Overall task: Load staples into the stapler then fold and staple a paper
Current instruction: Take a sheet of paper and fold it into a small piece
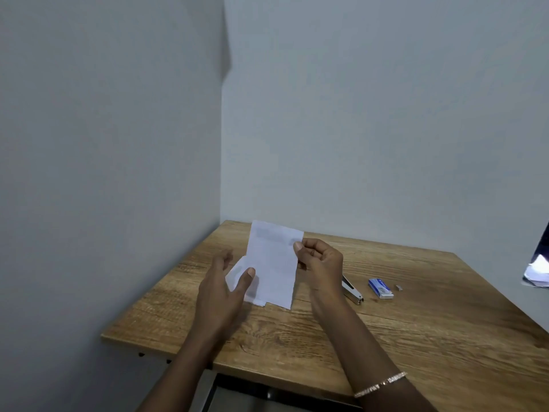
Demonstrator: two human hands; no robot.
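Observation:
A folded white paper (274, 263) is held upright above the wooden table (416, 322). My right hand (319, 260) pinches its upper right edge between thumb and fingers. My left hand (225, 281) touches the paper's lower left flap with the thumb on its front and the fingers spread behind. A metal stapler (352, 291) lies on the table just right of my right wrist, partly hidden by it. Further right sit a blue and white staple box (381, 288) and a small loose strip of staples (398, 287).
The table stands in a corner, with grey walls along its left and far edges. White papers (537, 272) show at the right frame edge. A dark opening shows under the table's near edge. A bracelet is on my right forearm.

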